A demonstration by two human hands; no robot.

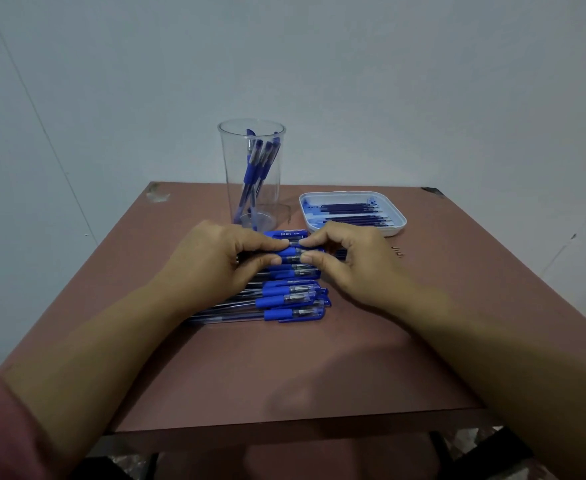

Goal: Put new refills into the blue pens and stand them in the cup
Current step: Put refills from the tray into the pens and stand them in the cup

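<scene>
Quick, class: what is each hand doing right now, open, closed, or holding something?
Left hand: fingers pinch a blue pen.
Right hand: fingers pinch the same blue pen from the other side.

Blue pens (291, 301) with clear barrels lie on a reddish-brown surface (284, 375); clear cup (252, 209); white tray (393, 227) of dark blue refills (348, 211); pink sleeve (4, 434).

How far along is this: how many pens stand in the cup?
4 pens, bunched and leaning in the clear cup at the back of the table; they overlap, so one more may be hidden.
</scene>
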